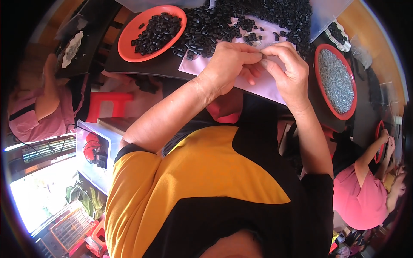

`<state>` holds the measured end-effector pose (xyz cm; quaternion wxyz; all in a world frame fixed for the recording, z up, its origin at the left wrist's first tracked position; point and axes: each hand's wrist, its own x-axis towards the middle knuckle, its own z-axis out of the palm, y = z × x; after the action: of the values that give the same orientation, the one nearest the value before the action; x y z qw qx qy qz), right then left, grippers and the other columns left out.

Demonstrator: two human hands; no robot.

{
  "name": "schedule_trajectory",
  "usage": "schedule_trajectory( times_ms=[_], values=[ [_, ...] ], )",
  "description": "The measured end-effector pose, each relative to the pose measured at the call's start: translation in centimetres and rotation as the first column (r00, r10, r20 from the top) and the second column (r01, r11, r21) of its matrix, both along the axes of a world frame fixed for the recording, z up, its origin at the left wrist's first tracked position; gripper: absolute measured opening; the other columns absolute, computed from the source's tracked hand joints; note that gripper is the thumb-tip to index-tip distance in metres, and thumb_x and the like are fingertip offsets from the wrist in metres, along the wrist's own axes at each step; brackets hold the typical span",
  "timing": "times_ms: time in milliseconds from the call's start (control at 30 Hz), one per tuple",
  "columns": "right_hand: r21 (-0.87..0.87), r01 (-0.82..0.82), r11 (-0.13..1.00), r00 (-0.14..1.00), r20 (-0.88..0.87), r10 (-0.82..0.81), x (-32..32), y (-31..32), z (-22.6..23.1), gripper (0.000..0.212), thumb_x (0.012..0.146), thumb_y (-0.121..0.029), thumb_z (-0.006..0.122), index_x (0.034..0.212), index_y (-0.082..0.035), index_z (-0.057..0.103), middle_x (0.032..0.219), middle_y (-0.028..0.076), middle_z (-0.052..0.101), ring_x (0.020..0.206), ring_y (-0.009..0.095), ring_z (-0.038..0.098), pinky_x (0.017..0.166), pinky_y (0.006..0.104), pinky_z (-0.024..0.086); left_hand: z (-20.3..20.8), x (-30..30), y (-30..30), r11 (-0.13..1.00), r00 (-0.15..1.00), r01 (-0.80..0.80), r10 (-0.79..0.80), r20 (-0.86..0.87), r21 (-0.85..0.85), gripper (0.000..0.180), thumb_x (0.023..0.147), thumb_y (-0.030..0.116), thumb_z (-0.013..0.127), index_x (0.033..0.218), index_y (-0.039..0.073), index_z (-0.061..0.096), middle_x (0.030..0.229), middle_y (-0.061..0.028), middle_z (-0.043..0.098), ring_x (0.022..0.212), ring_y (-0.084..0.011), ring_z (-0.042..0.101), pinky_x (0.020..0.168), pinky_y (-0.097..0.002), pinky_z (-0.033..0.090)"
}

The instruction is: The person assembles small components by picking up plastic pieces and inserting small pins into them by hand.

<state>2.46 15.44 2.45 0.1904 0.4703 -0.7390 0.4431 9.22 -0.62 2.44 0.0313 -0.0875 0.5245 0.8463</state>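
Over the near edge of a pale pink sheet (195,65), my left hand (234,62) and my right hand (286,71) meet fingertip to fingertip. Both are pinched around something small and dark, mostly hidden by the fingers, so its kind does not show. Just beyond them lies a large heap of small black tube-like plastic pieces (206,32), some loose on the sheet. An orange-red plate (124,45) to the left holds more of the black pieces (157,34). To the right, a red oval tray (319,81) is filled with shiny metal screws or pins (337,81).
The dark table (118,64) ends close in front of my body. A clear plastic bin wall (329,17) stands behind the heap. Co-workers sit at the left (43,103) and right (361,193). A red stool (109,103) and a translucent box (97,159) are at lower left.
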Motion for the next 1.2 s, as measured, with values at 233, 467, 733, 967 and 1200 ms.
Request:
schedule_trajectory(
  times_ms=[233,467,733,967,1200],
  values=[
    [0.081,-0.168,0.982,0.943,0.304,0.137,-2.3,-0.6,1.1,0.014,0.076,0.0,0.07,0.089,-0.001,0.066,0.08,0.007,0.064,0.078,0.018,0.065,0.07,0.0284,0.051,-1.0,0.1,-1.1,0.997,0.997,-0.063,0.061,-0.041,-0.051,0.016,0.091,0.005,0.061,0.098,-0.009,0.065,0.085,-0.0138,0.067,0.067,-0.0179,0.064,0.054,-0.0274,0.053],
    [0.488,0.353,0.798,0.902,-0.406,-0.15,-7.6,-2.3,-0.7,0.014,0.08,-0.008,0.058,0.085,-0.011,0.07,0.089,0.005,0.066,0.087,0.026,0.065,0.076,0.0404,0.048,-2.0,0.7,-0.4,0.97,0.989,-0.095,0.065,-0.136,-0.223,0.014,0.091,0.005,0.061,0.098,-0.007,0.065,0.085,-0.0111,0.069,0.067,-0.0132,0.062,0.053,-0.0244,0.051],
    [0.51,0.348,0.787,0.901,-0.414,-0.13,-7.1,-2.3,-0.9,0.007,0.084,-0.012,0.063,0.089,-0.009,0.066,0.09,0.003,0.063,0.091,0.023,0.061,0.078,0.0369,0.045,-1.7,0.7,-0.4,0.977,0.986,-0.139,0.121,-0.119,-0.163,0.013,0.091,0.004,0.061,0.097,-0.006,0.066,0.081,-0.0116,0.069,0.062,-0.0134,0.062,0.051,-0.0241,0.049],
    [0.132,-0.116,0.984,0.861,0.507,0.033,-2.2,-1.2,1.6,0.01,0.084,-0.008,0.063,0.09,-0.001,0.063,0.08,0.003,0.065,0.076,0.012,0.059,0.073,0.0271,0.046,-1.9,0.7,-0.2,0.972,0.981,-0.165,0.144,-0.134,-0.169,0.012,0.09,0.005,0.063,0.096,-0.006,0.066,0.08,-0.011,0.068,0.063,-0.0129,0.062,0.05,-0.0234,0.049],
    [0.069,-0.208,0.976,0.626,0.776,0.078,-1.8,-0.7,1.4,0.011,0.089,-0.01,0.058,0.095,-0.002,0.063,0.088,0.001,0.062,0.084,0.008,0.057,0.081,0.0223,0.043,-2.1,0.7,-0.1,0.961,0.98,-0.167,0.136,-0.145,-0.222,0.012,0.09,0.005,0.063,0.095,-0.005,0.066,0.079,-0.01,0.068,0.065,-0.0126,0.062,0.052,-0.0233,0.049]
  ],
)
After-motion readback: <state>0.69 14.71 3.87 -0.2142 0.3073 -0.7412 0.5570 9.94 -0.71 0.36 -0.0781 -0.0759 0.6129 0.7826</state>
